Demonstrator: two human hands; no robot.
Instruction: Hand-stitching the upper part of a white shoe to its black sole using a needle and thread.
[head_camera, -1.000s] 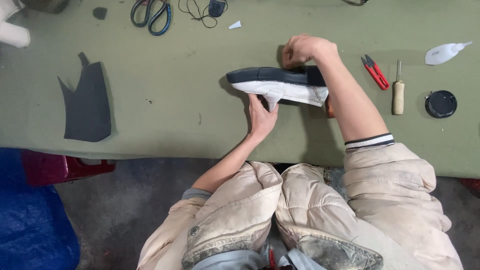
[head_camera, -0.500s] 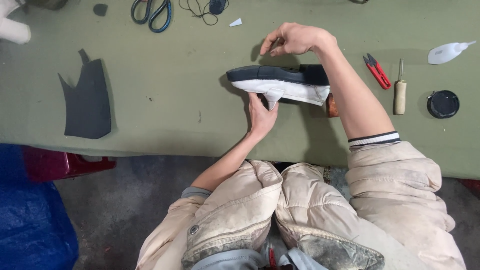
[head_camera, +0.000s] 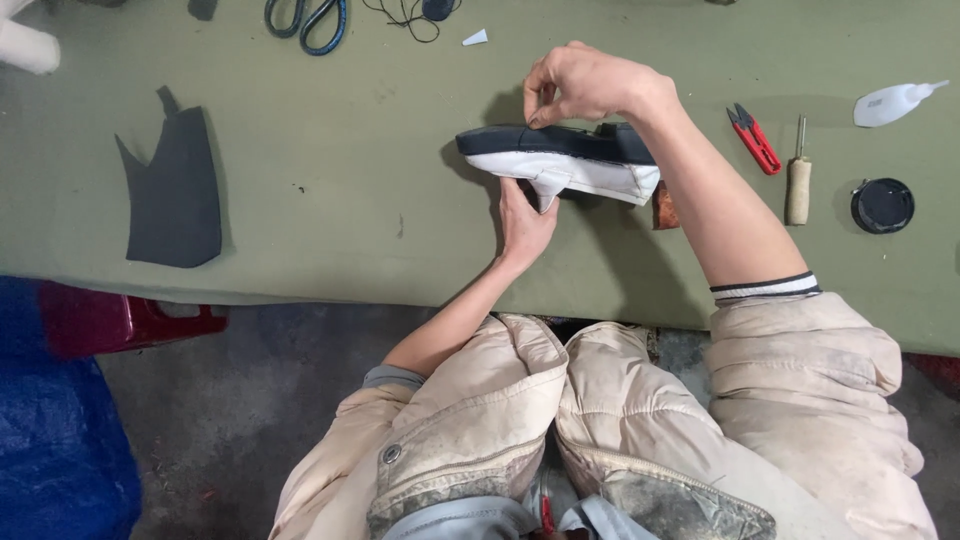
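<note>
Green worktable (head_camera: 330, 150) carries a dark cut panel (head_camera: 175, 190) far left. Centre, the shoe (head_camera: 560, 160) lies sideways: left hand (head_camera: 525, 222) cups its white sole, right hand (head_camera: 585, 85) pinches above its dark upper. Red snips (head_camera: 753, 138), awl (head_camera: 798, 180), black lid (head_camera: 883, 205) sit right.

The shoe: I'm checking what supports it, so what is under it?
The left hand touches the shoe from below, over the green table. The right forearm covers the heel end, so any support there is unseen.
</note>
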